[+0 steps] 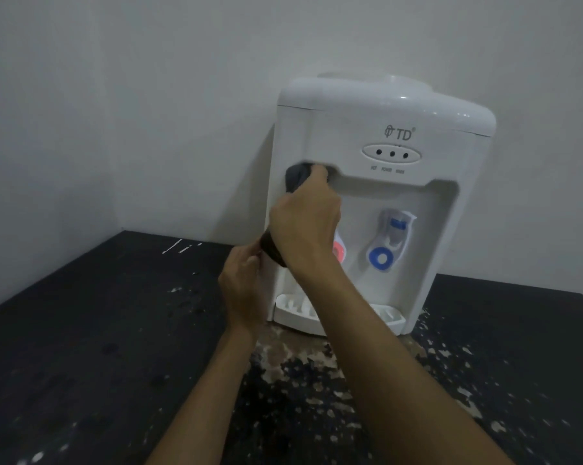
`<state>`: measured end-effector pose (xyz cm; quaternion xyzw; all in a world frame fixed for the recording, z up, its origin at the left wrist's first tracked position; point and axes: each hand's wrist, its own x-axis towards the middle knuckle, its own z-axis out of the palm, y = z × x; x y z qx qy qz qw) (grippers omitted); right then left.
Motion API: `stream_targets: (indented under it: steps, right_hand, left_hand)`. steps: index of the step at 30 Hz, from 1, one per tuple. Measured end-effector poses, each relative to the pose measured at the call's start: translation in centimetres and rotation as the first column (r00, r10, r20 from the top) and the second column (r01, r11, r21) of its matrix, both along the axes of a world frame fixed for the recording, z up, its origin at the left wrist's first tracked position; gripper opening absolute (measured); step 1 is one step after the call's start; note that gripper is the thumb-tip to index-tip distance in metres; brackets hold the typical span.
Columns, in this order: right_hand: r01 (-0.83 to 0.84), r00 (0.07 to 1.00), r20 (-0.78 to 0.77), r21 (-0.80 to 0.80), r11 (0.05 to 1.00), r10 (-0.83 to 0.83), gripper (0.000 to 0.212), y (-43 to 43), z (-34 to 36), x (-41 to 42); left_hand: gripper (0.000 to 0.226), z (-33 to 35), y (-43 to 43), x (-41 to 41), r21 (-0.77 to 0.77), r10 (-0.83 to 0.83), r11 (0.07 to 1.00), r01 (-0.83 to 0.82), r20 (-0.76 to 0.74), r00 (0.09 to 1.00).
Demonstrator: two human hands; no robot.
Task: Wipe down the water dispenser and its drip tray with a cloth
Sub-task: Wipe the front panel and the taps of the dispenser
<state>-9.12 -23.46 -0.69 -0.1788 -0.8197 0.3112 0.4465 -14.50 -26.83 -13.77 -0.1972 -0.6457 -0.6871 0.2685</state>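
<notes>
White dispenser [384,129] marked "TD" on black table [82,330], drip tray [290,313] at base. Grey cloth [295,177] gripped by right hand [305,223] at recess's upper left, tail pinched by left hand [243,283]; red tap [338,251] half hidden.

The water dispenser [384,129] stands close to the wall [115,95] at 12 o'clock, with no visible way behind it. Around it, the dark surface [82,313] lies open at 9 and 3 o'clock. Inside its recess, the right hand [303,223] and cloth [295,177] fill the 10 o'clock corner. The blue tap [389,239] juts out at 4. The drip tray [292,317] projects at 6, crossed by the right forearm.
</notes>
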Motion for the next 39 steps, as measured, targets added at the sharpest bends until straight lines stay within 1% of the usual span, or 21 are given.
stream_targets:
  steps: [2,5,6,7,9,12,15,18,19,21,23,27,32,34,36,37,38,39]
  right_hand:
    - [-0.051,0.996,-0.075,-0.049,0.998,0.047,0.031,0.2,0.2,0.8]
    - [-0.119,0.986,-0.13,-0.092,0.989,0.107,0.031,1.1,0.2,2.4]
    - [-0.131,0.983,-0.139,-0.091,0.987,0.117,0.03,1.5,0.5,3.2]
    - [-0.138,0.981,-0.144,-0.08,0.987,0.126,0.028,2.0,0.8,4.0]
    - [-0.138,0.981,-0.144,-0.043,0.989,0.131,0.023,2.9,1.3,5.4]
    - [-0.047,0.981,-0.183,0.094,0.994,0.063,0.02,4.6,0.9,6.6]
    - [0.098,0.959,-0.284,0.29,0.952,-0.012,0.018,6.3,-0.3,6.4]
    - [0.197,0.943,-0.329,0.422,0.885,-0.054,0.008,7.2,-2.1,5.3]
    - [0.201,0.947,-0.316,0.44,0.875,-0.058,0.009,7.3,-2.7,4.8]
    - [0.156,0.963,-0.267,0.482,0.862,-0.025,0.019,7.4,-4.0,3.9]
    - [0.099,0.969,-0.242,0.547,0.832,0.044,0.022,7.5,-4.6,3.1]
    - [0.044,0.96,-0.242,0.624,0.78,0.139,0.018,8.2,-3.8,2.4]
    - [0.055,0.972,-0.211,0.641,0.765,0.107,0.02,7.2,-3.1,2.9]
    - [0.074,0.959,-0.255,0.65,0.756,0.126,0.021,5.9,-2.9,3.1]
    - [0.063,0.945,-0.282,0.66,0.749,0.168,0.025,4.3,-2.5,2.7]
    - [0.048,0.946,-0.27,0.664,0.746,0.18,0.024,3.7,-2.3,2.2]
    - [0.033,0.953,-0.245,0.667,0.744,0.177,0.021,3.3,-2.4,1.6]
    - [0.02,0.964,-0.211,0.664,0.748,0.161,0.018,3.1,-2.5,0.9]
  left_hand:
    - [0.033,0.3,-0.2,0.2,-0.013,-0.02,1.0,0.02,0.007,1.0]
    - [0.016,1.7,-0.5,0.3,-0.011,-0.094,0.995,0.096,0.114,0.989]
    - [0.018,2.1,-0.6,0.2,-0.037,-0.083,0.995,0.089,0.134,0.987]
    - [0.022,2.5,-0.7,0.1,-0.06,-0.075,0.995,0.084,0.132,0.988]
    - [0.029,3.6,-0.7,0.0,-0.102,-0.065,0.992,0.071,0.063,0.996]
    - [0.045,5.5,-0.6,-0.1,-0.156,-0.062,0.986,0.055,-0.035,0.997]
    - [0.063,6.8,-0.3,-0.2,-0.242,-0.06,0.97,0.039,-0.08,0.995]
    - [0.068,6.9,0.3,-0.4,-0.308,-0.053,0.951,0.042,-0.029,0.998]
    - [0.066,6.7,0.6,-0.4,-0.326,-0.057,0.944,0.051,-0.007,0.998]
    - [0.064,6.1,0.9,-0.6,-0.343,-0.059,0.937,0.059,0.011,0.998]
    - [0.066,5.6,1.1,-0.8,-0.33,-0.042,0.943,0.039,-0.003,0.999]
    - [0.066,5.3,1.3,-1.1,-0.312,-0.026,0.95,0.019,-0.019,0.999]
    - [0.068,4.9,1.1,-1.8,-0.289,-0.06,0.956,0.05,-0.026,0.998]
    - [0.066,5.2,0.6,-1.7,-0.27,-0.112,0.957,0.107,-0.001,0.994]
    - [0.05,5.7,0.1,-1.4,-0.198,-0.186,0.961,0.192,0.05,0.981]
    - [0.04,6.0,-0.2,-1.4,-0.146,-0.228,0.96,0.237,0.075,0.971]
    - [0.036,6.3,-0.5,-1.3,-0.091,-0.27,0.956,0.28,0.106,0.957]
    - [0.038,6.5,-0.7,-1.4,-0.036,-0.318,0.945,0.325,0.132,0.939]
